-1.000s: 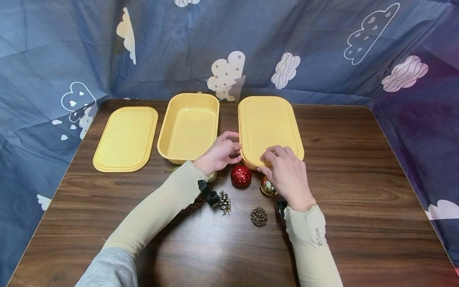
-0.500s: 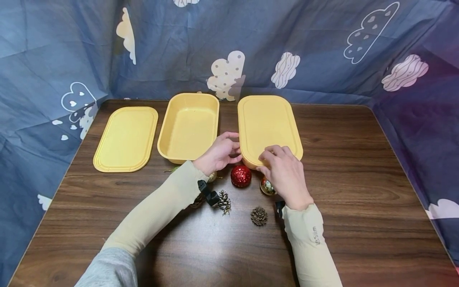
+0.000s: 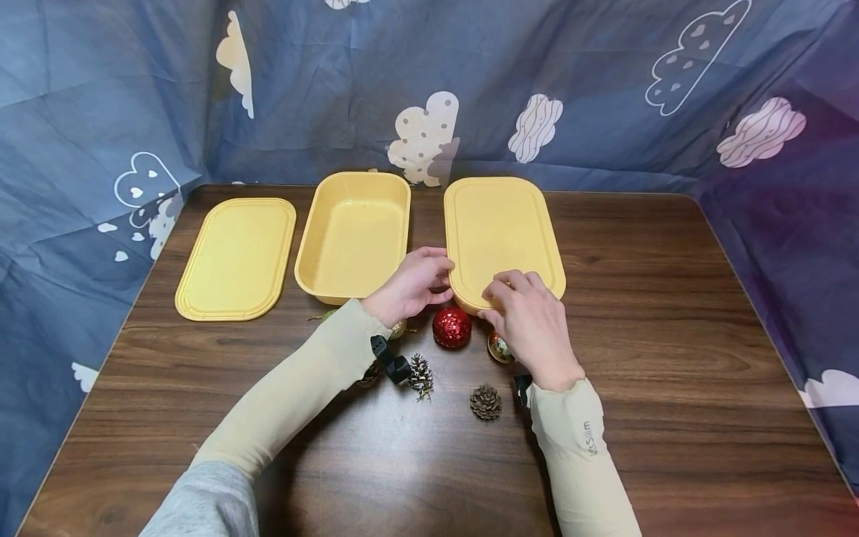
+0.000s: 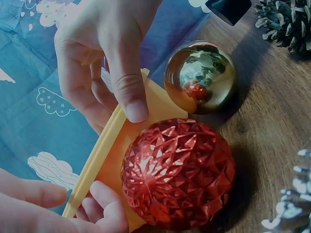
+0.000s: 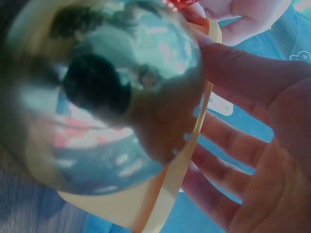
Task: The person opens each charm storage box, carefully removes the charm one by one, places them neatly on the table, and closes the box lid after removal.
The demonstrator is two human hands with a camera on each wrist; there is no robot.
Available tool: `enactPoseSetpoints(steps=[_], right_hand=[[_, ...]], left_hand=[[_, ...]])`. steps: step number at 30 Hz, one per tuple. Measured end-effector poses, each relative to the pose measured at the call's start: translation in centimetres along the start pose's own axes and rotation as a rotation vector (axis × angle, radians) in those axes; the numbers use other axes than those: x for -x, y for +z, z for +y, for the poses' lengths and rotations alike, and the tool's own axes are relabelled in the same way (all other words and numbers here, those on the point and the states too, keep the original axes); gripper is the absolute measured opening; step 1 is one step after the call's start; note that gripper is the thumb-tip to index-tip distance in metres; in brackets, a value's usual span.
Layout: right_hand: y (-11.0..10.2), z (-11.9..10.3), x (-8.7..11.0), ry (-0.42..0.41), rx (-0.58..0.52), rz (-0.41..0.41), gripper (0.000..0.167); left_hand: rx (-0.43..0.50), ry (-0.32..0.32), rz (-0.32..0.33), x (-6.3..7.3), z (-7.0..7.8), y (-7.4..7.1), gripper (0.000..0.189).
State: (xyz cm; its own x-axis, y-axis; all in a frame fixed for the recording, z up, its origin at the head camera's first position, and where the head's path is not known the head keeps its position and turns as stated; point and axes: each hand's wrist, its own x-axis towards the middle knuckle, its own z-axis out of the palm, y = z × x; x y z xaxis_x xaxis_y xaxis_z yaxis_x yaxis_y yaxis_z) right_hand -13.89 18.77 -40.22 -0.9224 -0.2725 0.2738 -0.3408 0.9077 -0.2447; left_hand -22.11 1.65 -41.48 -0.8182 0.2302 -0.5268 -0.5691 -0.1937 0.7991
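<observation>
A yellow plastic box [image 4: 163, 99] stands at back centre-right with a matching lid [image 3: 499, 231] lying on its top. My right hand [image 3: 535, 324] grips the front edge, fingers over the lid and thumb below the rim at the front wall. At the left side, my left hand [image 3: 417, 285] holds the rim, one finger on the lid's edge and others curled beneath it in the left wrist view. Just in front of the box lie a faceted red ball ornament [image 3: 452, 328] and a shiny gold ball ornament [image 5: 102, 97], partly hidden by my right hand in the head view.
An open yellow box [image 3: 352, 246] stands left of the lidded one, and a loose yellow lid [image 3: 235, 261] lies farther left. Pine cones [image 3: 485, 403] and a frosted cone [image 3: 420, 375] lie nearer me. A glittery ornament [image 3: 398, 329] is partly behind my left wrist. A cloud-print cloth [image 3: 590, 97] hangs behind the table.
The lidded box has shifted very slightly left, my right hand with it. One left-hand finger has come up onto the lid's left edge. The ornaments and cones stay put.
</observation>
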Motion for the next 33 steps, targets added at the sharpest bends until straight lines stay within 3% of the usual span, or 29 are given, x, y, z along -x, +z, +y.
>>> enactPoseSetpoints(steps=[8, 18, 28, 33], right_hand=[[0.0, -0.1, -0.1, -0.002, -0.001, 0.002, 0.023], [-0.3, -0.2, 0.0, 0.012, -0.007, -0.04, 0.021], [-0.4, -0.5, -0.1, 0.036, -0.049, -0.057, 0.021], [-0.5, -0.5, 0.0, 0.047, -0.052, -0.051, 0.02]], left_hand=[[-0.024, -0.01, -0.012, 0.2, 0.1, -0.1, 0.046], [-0.039, -0.012, -0.022, 0.2, 0.1, -0.1, 0.045], [-0.096, 0.031, -0.02, 0.6, 0.1, -0.3, 0.048], [-0.132, 0.06, -0.058, 1.4, 0.4, -0.4, 0.052]])
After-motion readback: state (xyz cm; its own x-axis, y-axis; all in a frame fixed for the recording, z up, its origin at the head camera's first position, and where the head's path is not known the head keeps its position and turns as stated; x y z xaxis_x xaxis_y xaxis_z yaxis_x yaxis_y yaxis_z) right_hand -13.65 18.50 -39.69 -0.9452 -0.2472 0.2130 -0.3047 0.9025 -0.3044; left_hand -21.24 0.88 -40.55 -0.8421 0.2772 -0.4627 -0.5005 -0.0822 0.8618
